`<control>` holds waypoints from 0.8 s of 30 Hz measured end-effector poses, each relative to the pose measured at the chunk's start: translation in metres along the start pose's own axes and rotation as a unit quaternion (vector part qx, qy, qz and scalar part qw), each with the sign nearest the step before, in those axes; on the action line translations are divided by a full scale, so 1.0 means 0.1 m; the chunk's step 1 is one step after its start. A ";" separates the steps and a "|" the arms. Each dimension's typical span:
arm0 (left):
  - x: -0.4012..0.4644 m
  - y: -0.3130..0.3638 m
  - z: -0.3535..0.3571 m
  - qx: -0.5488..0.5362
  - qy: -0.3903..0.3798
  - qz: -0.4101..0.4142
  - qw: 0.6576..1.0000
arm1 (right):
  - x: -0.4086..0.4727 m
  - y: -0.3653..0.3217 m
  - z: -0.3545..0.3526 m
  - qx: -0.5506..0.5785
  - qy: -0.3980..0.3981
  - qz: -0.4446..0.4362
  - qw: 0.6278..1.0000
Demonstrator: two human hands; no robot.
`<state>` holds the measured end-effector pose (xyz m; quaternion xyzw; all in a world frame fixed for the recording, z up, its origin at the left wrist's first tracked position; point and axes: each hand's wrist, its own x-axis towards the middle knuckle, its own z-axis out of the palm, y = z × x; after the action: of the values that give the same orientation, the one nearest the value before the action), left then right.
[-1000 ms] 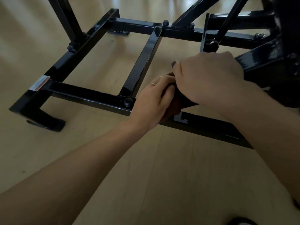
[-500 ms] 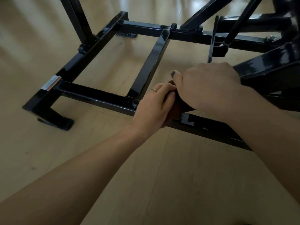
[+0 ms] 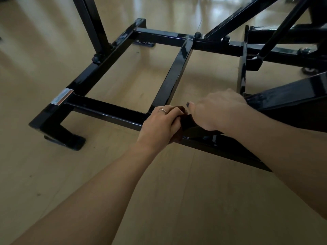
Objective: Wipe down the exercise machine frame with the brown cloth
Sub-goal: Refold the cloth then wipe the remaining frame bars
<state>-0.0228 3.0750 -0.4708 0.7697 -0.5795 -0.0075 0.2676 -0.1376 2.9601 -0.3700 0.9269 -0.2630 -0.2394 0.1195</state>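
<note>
The black exercise machine frame (image 3: 106, 112) stands on a pale wooden floor, its near crossbar running from lower left to right. The brown cloth (image 3: 184, 121) lies on that crossbar where the middle strut joins it, mostly hidden between my hands. My left hand (image 3: 159, 124), with a ring on one finger, grips the cloth's left part with curled fingers. My right hand (image 3: 217, 110) holds the cloth's right part, fingers curled down over it and the bar.
A foot (image 3: 65, 140) of the frame rests on the floor at lower left, with a label sticker (image 3: 62, 96) above it. Slanted struts (image 3: 238, 16) and a thick dark beam (image 3: 286, 98) rise at the right. Bare wooden floor (image 3: 177, 191) lies in front.
Both hands, together with the cloth, stay at the same joint on the crossbar. The view has shifted, so the frame sits a little lower and further right in the picture.
</note>
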 end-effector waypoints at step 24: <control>-0.37 0.03 -0.19 0.099 -0.098 -0.011 0.990 | 0.00 -0.13 -0.08 -0.013 -0.053 0.056 0.997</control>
<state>-0.0314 3.1157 -0.4641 0.7942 -0.5925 -0.0280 0.1318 -0.1280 2.9713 -0.3676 0.8953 -0.3169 -0.2845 0.1307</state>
